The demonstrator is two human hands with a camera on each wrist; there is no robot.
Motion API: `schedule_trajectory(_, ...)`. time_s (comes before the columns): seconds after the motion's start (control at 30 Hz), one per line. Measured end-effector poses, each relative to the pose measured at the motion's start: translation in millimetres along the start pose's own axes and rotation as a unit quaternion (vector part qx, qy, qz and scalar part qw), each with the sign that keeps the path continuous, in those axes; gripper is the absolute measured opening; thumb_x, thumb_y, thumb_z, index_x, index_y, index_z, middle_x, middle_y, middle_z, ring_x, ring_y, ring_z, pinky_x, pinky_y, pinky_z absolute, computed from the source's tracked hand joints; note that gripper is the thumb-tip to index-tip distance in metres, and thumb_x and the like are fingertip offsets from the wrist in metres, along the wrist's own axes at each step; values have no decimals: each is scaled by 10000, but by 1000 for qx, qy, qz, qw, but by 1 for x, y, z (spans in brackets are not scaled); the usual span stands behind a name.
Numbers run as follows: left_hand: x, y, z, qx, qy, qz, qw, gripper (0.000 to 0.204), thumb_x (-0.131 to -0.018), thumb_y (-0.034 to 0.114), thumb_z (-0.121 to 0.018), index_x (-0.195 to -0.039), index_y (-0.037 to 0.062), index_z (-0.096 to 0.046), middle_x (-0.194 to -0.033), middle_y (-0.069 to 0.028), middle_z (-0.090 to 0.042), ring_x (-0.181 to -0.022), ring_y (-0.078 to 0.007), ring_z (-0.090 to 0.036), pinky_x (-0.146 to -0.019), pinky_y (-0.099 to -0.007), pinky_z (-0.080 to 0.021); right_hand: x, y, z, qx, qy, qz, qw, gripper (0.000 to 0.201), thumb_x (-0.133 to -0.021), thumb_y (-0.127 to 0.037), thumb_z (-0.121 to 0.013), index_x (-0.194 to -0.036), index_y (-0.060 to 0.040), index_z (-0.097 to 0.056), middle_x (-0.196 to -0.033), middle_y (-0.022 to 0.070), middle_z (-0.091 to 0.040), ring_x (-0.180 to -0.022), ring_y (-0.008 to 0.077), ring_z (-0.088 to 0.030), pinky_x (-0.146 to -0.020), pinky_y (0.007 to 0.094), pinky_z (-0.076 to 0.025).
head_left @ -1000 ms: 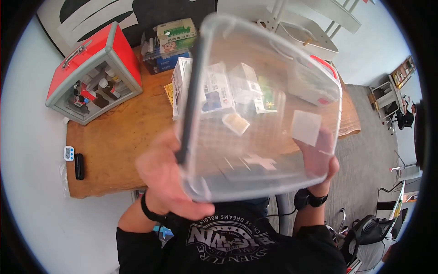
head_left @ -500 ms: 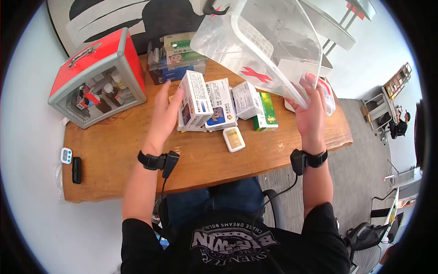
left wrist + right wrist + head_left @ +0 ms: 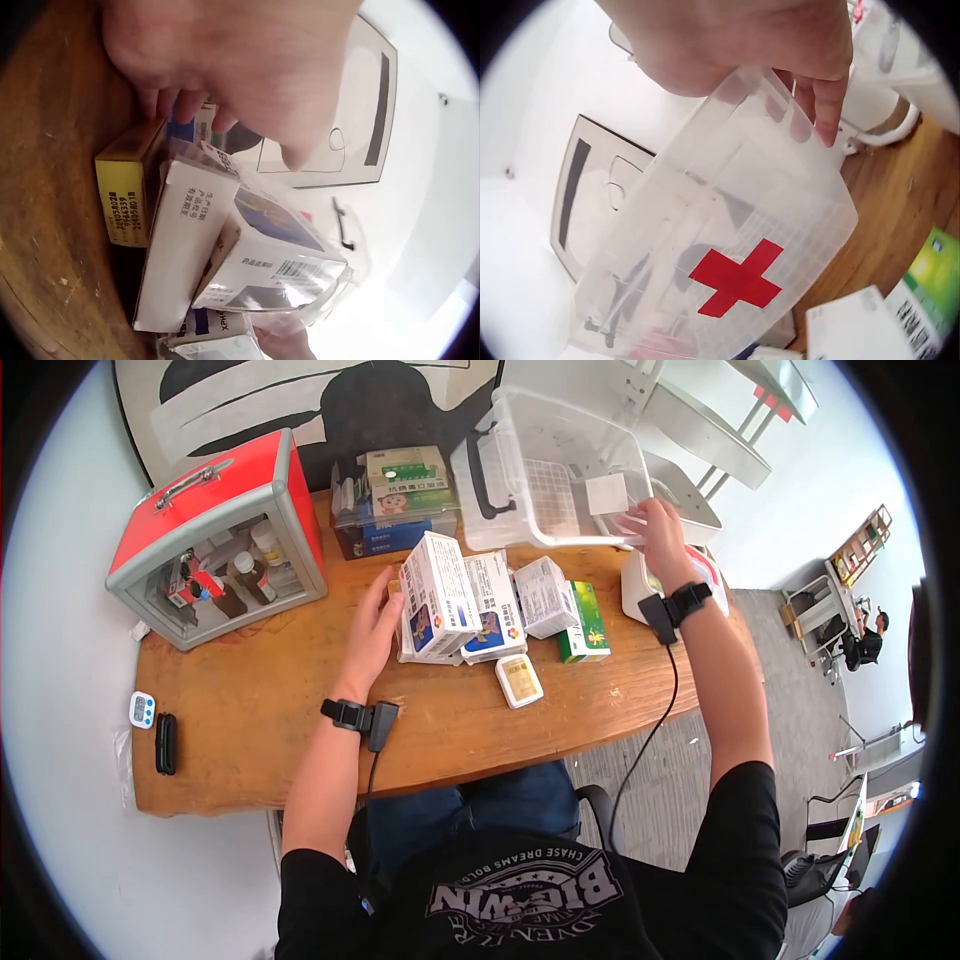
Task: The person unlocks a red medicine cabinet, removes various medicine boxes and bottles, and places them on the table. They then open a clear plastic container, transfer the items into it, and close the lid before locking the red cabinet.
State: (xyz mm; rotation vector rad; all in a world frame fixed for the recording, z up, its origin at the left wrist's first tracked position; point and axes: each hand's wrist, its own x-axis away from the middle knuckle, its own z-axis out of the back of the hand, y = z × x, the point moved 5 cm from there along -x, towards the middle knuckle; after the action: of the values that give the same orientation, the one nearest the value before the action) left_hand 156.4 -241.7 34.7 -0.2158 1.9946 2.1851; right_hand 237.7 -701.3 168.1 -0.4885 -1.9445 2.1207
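My right hand (image 3: 660, 540) grips the near right corner of a clear plastic box (image 3: 495, 525). The box is at the back of the wooden table, its open top facing me and a black handle on its left side. A red cross (image 3: 739, 279) marks its wall in the right wrist view. My left hand (image 3: 375, 630) lies along the left side of piled medicine boxes (image 3: 440, 595), fingers extended and thumb near the top carton. Seen from the left wrist, the fingers reach behind the white cartons (image 3: 187, 240), beside a yellow-ended box (image 3: 122, 202).
A red first-aid cabinet (image 3: 215, 540) with bottles inside stands at the left. Behind the pile sits a dark clear bin (image 3: 395, 505) of cartons. A green box (image 3: 588, 622) and a small white case (image 3: 519, 680) lie near the pile. A timer (image 3: 142, 710) rests front left.
The clear box has gone from close before the camera, held in both hands, to the table's back in my right hand. My left hand has let go and moved beside the medicine boxes.
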Motion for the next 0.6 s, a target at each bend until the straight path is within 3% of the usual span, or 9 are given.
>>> schedule_trajectory(0.17, 3, 0, -3, -28, -44, -60, 997, 662, -1072, 359, -619, -1583, -17, -430, -1571, -223, -483, -1483, -327, -433, -1235, -414, -317, -50, 0, 14, 158, 53, -13, 986, 467, -941, -254, -560, -1285, 60, -596, -1183, 197, -687, -998, 322, -751, -665, 483, -658)
schedule_trajectory(0.3, 5, 1, -4, -41, -47, -69, 996, 660, -1055, 346, -644, -1575, -9, -443, -1566, -223, -488, -1478, -334, -439, -1236, -419, -315, -86, 31, 16, 305, 58, -35, 950, 398, -940, -272, -586, -1221, 4, -646, -1112, 139, -685, -1013, 302, -723, -701, 457, -653)
schedule_trajectory(0.37, 6, 1, -4, -90, -41, -88, 991, 654, -1043, 334, -661, -1559, -12, -456, -1560, -225, -488, -1479, -341, -433, -1239, -420, -308, -99, 51, 12, 348, -47, -111, 930, 421, -919, -280, -623, -1221, 13, -648, -1128, 168, -697, -992, 322, -740, -701, 471, -656)
schedule_trajectory(0.4, 5, 1, -4, -90, -42, -88, 991, 654, -1043, 334, -661, -1559, -12, -456, -1560, -225, -488, -1479, -341, -433, -1239, -420, -308, -113, 59, 10, 495, -119, -39, 860, 333, -921, -232, -585, -944, 60, -743, -1007, 268, -750, -1063, 382, -752, -721, 468, -652)
schedule_trajectory(0.43, 6, 3, -4, -87, -43, -93, 991, 652, -1040, 331, -665, -1553, -13, -458, -1562, -225, -481, -1481, -345, -427, -1239, -423, -308, -111, 60, 7, 494, -119, -41, 860, 333, -921, -232, -585, -944, 60, -743, -1007, 268, -750, -1063, 382, -752, -721, 468, -652)
schedule_trajectory(0.5, 7, 5, -6, -82, -50, -95, 991, 650, -1036, 327, -669, -1548, -15, -460, -1565, -226, -474, -1483, -349, -420, -1238, -425, -309, -96, 33, -7, 640, 2, 150, 754, 303, -939, -241, -627, -976, 35, -748, -998, 249, -750, -1029, 405, -735, -864, 498, -610)
schedule_trajectory(0.53, 7, 6, -6, -81, -50, -95, 991, 650, -1036, 325, -670, -1549, -13, -459, -1568, -226, -467, -1484, -352, -415, -1237, -426, -309, -80, 23, -17, 642, 3, 146, 752, 303, -939, -241, -627, -976, 35, -748, -998, 249, -750, -1029, 405, -735, -864, 498, -610)
schedule_trajectory(0.57, 7, 5, -6, -79, -51, -95, 991, 650, -1035, 324, -670, -1550, -11, -457, -1572, -226, -459, -1485, -354, -410, -1237, -427, -310, -46, -10, -33, 567, 92, 329, 749, 295, -949, -258, -644, -978, 17, -746, -984, 239, -748, -991, 420, -720, -894, 502, -583)
schedule_trajectory(0.6, 7, 4, -6, -77, -57, -93, 991, 650, -1035, 324, -670, -1550, -11, -457, -1572, -226, -459, -1485, -354, -410, -1237, -427, -310, -5, -35, -41, 466, 177, 497, 710, 288, -960, -276, -662, -981, 0, -743, -969, 228, -746, -952, 435, -705, -924, 506, -555)
